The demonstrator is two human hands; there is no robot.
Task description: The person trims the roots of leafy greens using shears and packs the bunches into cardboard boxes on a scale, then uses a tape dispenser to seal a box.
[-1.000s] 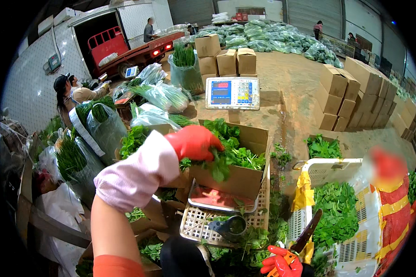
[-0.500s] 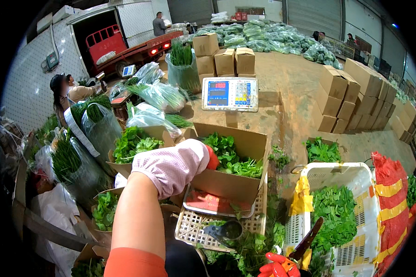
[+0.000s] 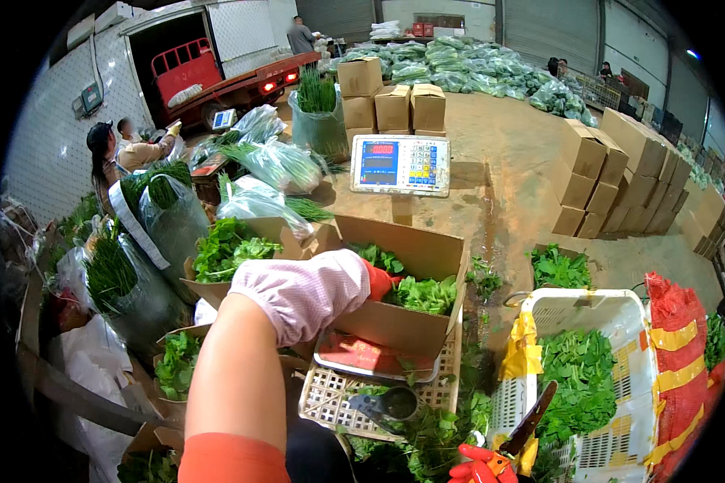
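Observation:
My left hand (image 3: 381, 282), in a red glove under a pale pink checked cuff, reaches into an open cardboard box (image 3: 391, 326) and touches the leafy greens (image 3: 427, 295) inside. The cuff and the leaves hide most of its fingers. The box rests on a scale platform (image 3: 354, 352) with a red top, above a cream plastic crate (image 3: 330, 394). At the lower edge my right hand (image 3: 482, 465), also red-gloved, is closed around an orange-handled cutting tool (image 3: 530, 420) with a dark, rusty-looking blade pointing up and away. The scale's display panel (image 3: 400, 165) faces me beyond the box.
A white plastic basket (image 3: 507, 402) of cut greens stands right, beside a red and yellow sack (image 3: 675, 354). Boxes of greens (image 3: 232, 251) and bagged green stalks (image 3: 125, 278) crowd the left. Stacked cartons (image 3: 580, 173), a red truck (image 3: 250, 88) and two people (image 3: 125, 153) are farther off.
My left hand has shifted slightly right and down within the box, over the greens. The red digits on the scale display have changed. My right hand still holds the cutting tool.

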